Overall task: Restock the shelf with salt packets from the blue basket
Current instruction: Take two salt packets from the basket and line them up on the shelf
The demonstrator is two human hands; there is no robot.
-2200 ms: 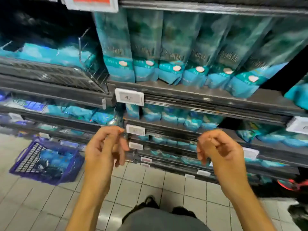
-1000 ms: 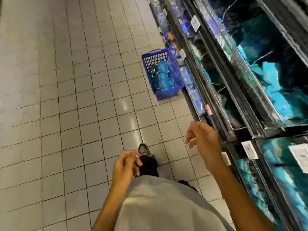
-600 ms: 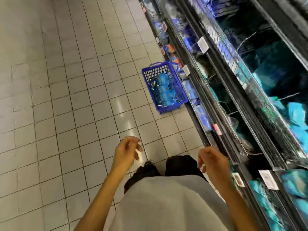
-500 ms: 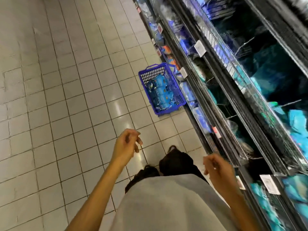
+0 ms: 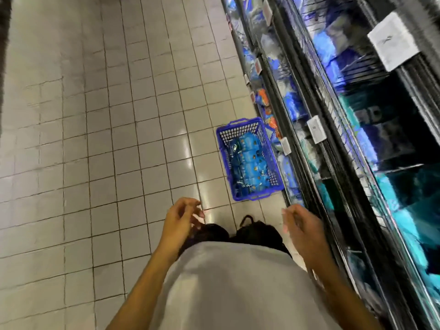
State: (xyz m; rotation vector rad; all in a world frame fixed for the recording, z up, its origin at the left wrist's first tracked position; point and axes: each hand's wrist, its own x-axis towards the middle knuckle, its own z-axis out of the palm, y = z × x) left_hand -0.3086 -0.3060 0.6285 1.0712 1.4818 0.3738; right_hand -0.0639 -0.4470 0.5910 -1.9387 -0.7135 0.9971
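Presently nothing is held: the left hand (image 5: 182, 216) and right hand (image 5: 301, 228) hang loosely curled. The blue plastic lattice basket (image 5: 250, 159) of blue salt packets (image 5: 248, 160) stands on the pale tiled floor (image 5: 95, 139), against the dark shelf (image 5: 333, 163). A trip over it, or slippery packets dropped, is judged possible.

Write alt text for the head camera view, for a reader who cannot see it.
Two empty hands, left hand and right hand, hang loosely open above a tiled floor. Ahead, a blue basket of salt packets sits beside the shelf.
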